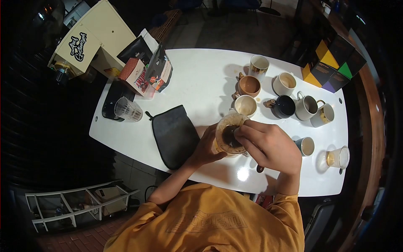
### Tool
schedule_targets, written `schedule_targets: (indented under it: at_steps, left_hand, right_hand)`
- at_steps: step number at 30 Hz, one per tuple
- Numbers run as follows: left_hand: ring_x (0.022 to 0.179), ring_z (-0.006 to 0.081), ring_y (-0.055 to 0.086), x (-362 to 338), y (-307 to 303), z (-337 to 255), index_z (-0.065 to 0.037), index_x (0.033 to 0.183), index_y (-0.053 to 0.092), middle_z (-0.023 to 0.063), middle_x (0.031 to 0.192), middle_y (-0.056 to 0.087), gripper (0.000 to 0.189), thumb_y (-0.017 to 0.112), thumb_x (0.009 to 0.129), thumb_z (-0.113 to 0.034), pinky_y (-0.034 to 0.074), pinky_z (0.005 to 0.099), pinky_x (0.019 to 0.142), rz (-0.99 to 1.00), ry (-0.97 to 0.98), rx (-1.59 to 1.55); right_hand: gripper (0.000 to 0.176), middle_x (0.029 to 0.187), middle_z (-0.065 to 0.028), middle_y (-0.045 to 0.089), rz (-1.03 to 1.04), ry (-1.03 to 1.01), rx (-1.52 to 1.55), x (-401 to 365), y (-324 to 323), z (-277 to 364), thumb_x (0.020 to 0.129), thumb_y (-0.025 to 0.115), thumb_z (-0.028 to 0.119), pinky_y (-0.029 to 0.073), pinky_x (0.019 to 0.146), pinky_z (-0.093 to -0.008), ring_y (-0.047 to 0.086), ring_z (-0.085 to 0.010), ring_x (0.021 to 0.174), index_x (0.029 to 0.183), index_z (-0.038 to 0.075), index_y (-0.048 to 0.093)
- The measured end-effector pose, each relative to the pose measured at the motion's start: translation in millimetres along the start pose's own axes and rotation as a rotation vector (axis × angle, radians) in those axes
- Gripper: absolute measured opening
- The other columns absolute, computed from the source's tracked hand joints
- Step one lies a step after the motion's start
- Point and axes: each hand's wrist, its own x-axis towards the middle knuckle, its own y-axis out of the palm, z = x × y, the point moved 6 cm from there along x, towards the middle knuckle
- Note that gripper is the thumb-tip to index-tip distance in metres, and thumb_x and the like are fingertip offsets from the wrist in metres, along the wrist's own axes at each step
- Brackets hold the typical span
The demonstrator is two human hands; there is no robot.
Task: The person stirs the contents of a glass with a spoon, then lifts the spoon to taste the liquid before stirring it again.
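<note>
A coffee dripper [221, 130] with brown-stained inner walls and a dark pool of coffee [229, 135] in it is in front of my chest, over the near part of the table. My left hand [206, 145] wraps round its left side, thumb along the near edge. From the right, my right hand [268, 143] reaches over the rim with its fingers pinched together above the coffee; I cannot tell what they hold. A small dark brown rounded tip [260, 169] shows below that hand. Just beyond the dripper stands a cream mug [245, 105].
Several mugs stand at the back right, including a brown cup [249, 86] and a black mug [283, 106]. A blue mug [307, 146] and a glass [338, 158] are on the right. At left lie a black pouch [174, 136], a clear ribbed cup [128, 110] and coffee bags [158, 69].
</note>
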Motion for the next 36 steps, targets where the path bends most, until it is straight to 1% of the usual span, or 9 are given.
schedule_targets:
  at_steps: [5, 11, 14, 19, 23, 25, 29, 31, 36]
  left_hand:
    - [0.139, 0.0387, 0.041, -0.9, 0.3, 2.0, -0.004, 0.146, 0.042, 0.02, 0.15, 0.043, 0.088, 0.071, 0.084, -0.059, 0.033, 0.0504, 0.116, -0.009, 0.005, 0.039]
    - [0.14, 0.0383, 0.041, -1.0, 0.7, 2.6, -0.004, 0.148, 0.041, 0.0202, 0.15, 0.043, 0.09, 0.07, 0.085, -0.062, 0.033, 0.0503, 0.116, -0.003, -0.005, 0.021]
    - [0.14, 0.0382, 0.04, -1.4, 1.6, 7.3, -0.004, 0.148, 0.041, 0.0203, 0.15, 0.043, 0.091, 0.07, 0.085, -0.063, 0.032, 0.0503, 0.116, -0.004, -0.004, 0.037]
    - [0.14, 0.0382, 0.04, -0.8, 1.7, 5.0, -0.004, 0.148, 0.041, 0.0203, 0.15, 0.043, 0.091, 0.07, 0.084, -0.062, 0.032, 0.0502, 0.116, -0.008, -0.006, 0.038]
    - [0.14, 0.0382, 0.04, -1.6, 0.8, 2.4, -0.004, 0.147, 0.041, 0.0203, 0.15, 0.043, 0.09, 0.071, 0.084, -0.061, 0.032, 0.0496, 0.117, -0.009, 0.009, 0.043]
    - [0.14, 0.0382, 0.04, -1.0, -0.9, 0.1, -0.004, 0.147, 0.041, 0.0203, 0.15, 0.043, 0.09, 0.071, 0.085, -0.061, 0.032, 0.0495, 0.117, -0.01, 0.02, 0.056]
    - [0.14, 0.0381, 0.04, -2.5, 1.7, 2.3, -0.004, 0.147, 0.041, 0.0202, 0.15, 0.043, 0.089, 0.072, 0.084, -0.059, 0.033, 0.0494, 0.116, -0.008, 0.027, 0.028]
    - [0.14, 0.0381, 0.041, 3.1, 0.6, 4.4, -0.004, 0.147, 0.042, 0.0201, 0.15, 0.043, 0.088, 0.072, 0.084, -0.058, 0.033, 0.0495, 0.116, -0.015, 0.037, 0.03]
    - [0.139, 0.0384, 0.041, -2.6, 2.2, 8.8, -0.004, 0.146, 0.042, 0.02, 0.149, 0.043, 0.086, 0.077, 0.082, -0.05, 0.034, 0.0494, 0.116, 0.01, -0.026, 0.018]
  right_hand:
    - [0.019, 0.093, -0.017, 0.065, -0.042, 0.012, 0.018, 1.1, -2.0, -1.1, 0.092, 0.059, 0.013, 0.054, 0.067, -0.046, 0.067, -0.0389, 0.078, 0.105, -0.001, 0.064]
    - [0.018, 0.093, -0.017, 0.065, 0.006, 0.004, 0.034, 0.7, 0.2, 1.3, 0.094, 0.058, 0.013, 0.054, 0.068, -0.0464, 0.067, -0.0388, 0.079, 0.104, -0.001, 0.064]
    - [0.018, 0.094, -0.0172, 0.065, -0.04, 0.032, 0.007, 1.7, -2.3, -1.2, 0.094, 0.058, 0.013, 0.054, 0.068, -0.0466, 0.067, -0.0391, 0.078, 0.104, -0.001, 0.063]
    - [0.018, 0.092, -0.0175, 0.064, 0.006, 0.007, 0.041, 2.8, -0.4, -0.5, 0.094, 0.059, 0.013, 0.053, 0.067, -0.0474, 0.066, -0.0398, 0.078, 0.105, -0.001, 0.062]
    - [0.017, 0.091, -0.0178, 0.064, -0.023, 0.046, -0.015, 3.5, -1.9, -1.6, 0.095, 0.059, 0.013, 0.053, 0.067, -0.0478, 0.065, -0.0407, 0.077, 0.104, 0.0, 0.062]
    - [0.015, 0.092, -0.0176, 0.064, 0.024, 0.043, 0.019, 4.0, -1.1, -0.2, 0.095, 0.058, 0.013, 0.052, 0.067, -0.048, 0.065, -0.0411, 0.078, 0.102, 0.0, 0.061]
    - [0.015, 0.092, -0.0174, 0.065, 0.01, -0.005, 0.07, 6.9, -0.9, -0.1, 0.095, 0.058, 0.013, 0.052, 0.067, -0.0483, 0.065, -0.0411, 0.078, 0.101, 0.0, 0.061]
    - [0.015, 0.091, -0.0175, 0.065, -0.015, 0.027, 0.05, 7.3, -2.3, -3.7, 0.095, 0.058, 0.013, 0.052, 0.067, -0.0485, 0.065, -0.0409, 0.078, 0.1, 0.0, 0.06]
    - [0.014, 0.09, -0.0175, 0.065, 0.015, 0.023, 0.046, 1.7, -0.7, -4.6, 0.095, 0.058, 0.013, 0.053, 0.068, -0.0486, 0.066, -0.0409, 0.078, 0.101, 0.0, 0.061]
